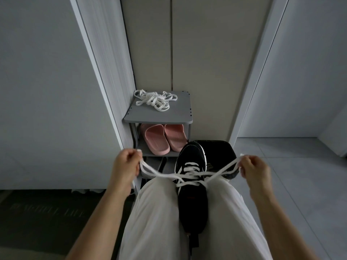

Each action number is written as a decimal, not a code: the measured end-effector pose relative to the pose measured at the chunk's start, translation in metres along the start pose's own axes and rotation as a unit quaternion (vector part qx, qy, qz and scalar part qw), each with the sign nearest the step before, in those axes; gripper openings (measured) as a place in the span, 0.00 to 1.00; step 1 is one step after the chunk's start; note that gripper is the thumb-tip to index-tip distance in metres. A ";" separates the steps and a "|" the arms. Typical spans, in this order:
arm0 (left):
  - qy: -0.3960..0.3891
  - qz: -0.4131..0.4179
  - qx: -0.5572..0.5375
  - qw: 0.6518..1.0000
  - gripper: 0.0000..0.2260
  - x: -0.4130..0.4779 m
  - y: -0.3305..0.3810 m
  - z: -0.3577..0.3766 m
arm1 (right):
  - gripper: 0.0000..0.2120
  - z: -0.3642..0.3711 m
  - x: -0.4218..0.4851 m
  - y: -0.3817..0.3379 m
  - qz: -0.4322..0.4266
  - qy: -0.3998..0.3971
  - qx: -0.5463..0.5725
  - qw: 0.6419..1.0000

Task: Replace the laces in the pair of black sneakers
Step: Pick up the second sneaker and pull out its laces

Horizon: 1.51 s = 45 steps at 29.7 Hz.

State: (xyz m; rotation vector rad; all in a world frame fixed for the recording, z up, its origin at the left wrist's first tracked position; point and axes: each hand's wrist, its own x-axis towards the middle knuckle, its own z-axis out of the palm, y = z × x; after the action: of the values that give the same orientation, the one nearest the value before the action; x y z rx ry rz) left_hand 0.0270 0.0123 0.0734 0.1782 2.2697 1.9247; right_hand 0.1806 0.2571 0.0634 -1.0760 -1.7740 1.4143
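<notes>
Evidently tightening: the left hand (127, 163) and right hand (253, 168) each curl their fingers round one end of the white lace (157, 174), drawn wide apart so both ends come out even. Midway between the fingers, the black sneaker (191, 162) sits wedged between the knees — braced, I judge, against the pull. Beyond the fingers, loose laces (155, 99) lie heaped on a grey shelf (169, 115) — old or spare, I cannot tell.

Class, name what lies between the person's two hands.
Head view: the white lace runs from left hand to right hand, crossing over the black sneaker.
</notes>
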 end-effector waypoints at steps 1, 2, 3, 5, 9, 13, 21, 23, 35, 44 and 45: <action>-0.018 -0.014 0.042 0.999 0.05 -0.003 -0.008 0.007 | 0.14 0.005 -0.006 -0.001 0.017 -0.060 -0.011 0.998; -0.036 -0.013 0.097 0.995 0.06 -0.009 -0.016 0.015 | 0.16 0.011 -0.013 0.000 0.032 -0.125 -0.049 0.990; -0.047 0.009 0.168 0.985 0.08 -0.016 -0.024 0.023 | 0.18 0.016 -0.021 0.002 0.041 -0.185 -0.112 0.975; -0.050 0.087 0.264 0.959 0.09 -0.033 -0.034 0.038 | 0.22 0.022 -0.032 0.006 0.016 -0.250 -0.247 0.936; -0.101 0.224 0.264 0.933 0.10 -0.055 -0.032 0.058 | 0.17 0.030 -0.038 0.010 -0.049 -0.273 -0.321 0.905; -0.140 0.209 0.312 0.916 0.06 -0.051 -0.026 0.062 | 0.08 0.029 -0.036 0.009 -0.071 -0.274 -0.246 0.927; -0.047 0.177 0.309 0.933 0.04 -0.016 -0.015 0.014 | 0.12 -0.001 0.001 0.010 -0.029 -0.020 0.019 0.999; 0.045 0.155 0.287 0.944 0.04 -0.001 -0.007 -0.011 | 0.13 -0.020 0.016 0.006 -0.009 0.064 0.142 0.988; -0.216 0.258 0.359 0.871 0.14 -0.047 -0.028 0.053 | 0.04 0.027 -0.033 0.031 -0.203 -0.270 -0.275 0.900; -0.191 0.244 0.326 0.893 0.11 -0.051 -0.035 0.055 | 0.05 -0.006 0.013 0.031 -0.071 0.021 -0.065 0.995; -0.185 0.239 0.312 0.901 0.11 -0.051 -0.036 0.055 | 0.06 -0.015 0.025 0.035 -0.042 0.061 -0.030 0.997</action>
State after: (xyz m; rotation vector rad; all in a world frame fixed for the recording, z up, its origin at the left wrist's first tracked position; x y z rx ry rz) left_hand 0.0884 0.0499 0.0310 1.1627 2.6203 1.0746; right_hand 0.1894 0.2897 0.0324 -1.0811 -1.7629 1.2269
